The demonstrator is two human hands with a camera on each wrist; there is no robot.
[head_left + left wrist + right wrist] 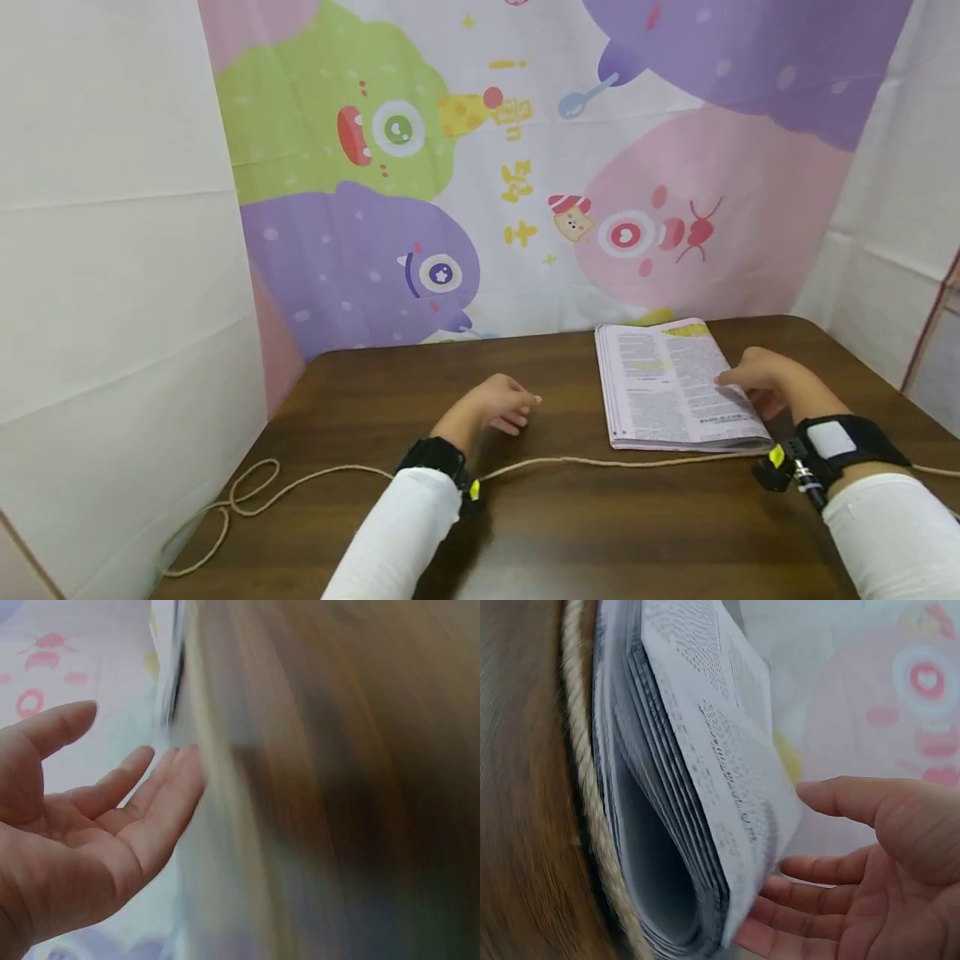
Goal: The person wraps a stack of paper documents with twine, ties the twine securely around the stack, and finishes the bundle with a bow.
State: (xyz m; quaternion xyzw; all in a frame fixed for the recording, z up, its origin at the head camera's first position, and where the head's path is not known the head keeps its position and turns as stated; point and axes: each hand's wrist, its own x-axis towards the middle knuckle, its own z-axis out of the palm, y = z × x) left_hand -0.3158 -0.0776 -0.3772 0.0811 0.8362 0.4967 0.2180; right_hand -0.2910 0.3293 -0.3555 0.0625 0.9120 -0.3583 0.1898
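1. While the right grip (776, 383) is grasping the printed booklet (675, 383) by its right side, the thumb is lying on the upper page and the fingers are curling at the folded side.
2. Judging by its thin, layered sheets, the booklet is probably handling as light and floppy, with loose pages wanting to slide, crease or tear; the folds are bulging around a hollow that is facing the worktop's (600, 533) near edge.
3. Thumb above and fingers below, taking in every layer at that right side, are likely giving the surest hold; a single page is offering a poor one.
4. Outward, the booklet is lying towards the worktop's far right corner, its far end reaching the far edge before the printed cloth (420, 217), so little room is remaining there.
5. Just beside its near side, a rope (592, 791) is running across towards the worktop's left and right edges, possibly snagging a low slide.
6. Released and holding nothing, the left grip (498, 404) is hovering left of the booklet, where wider room is stretching towards the left edge.
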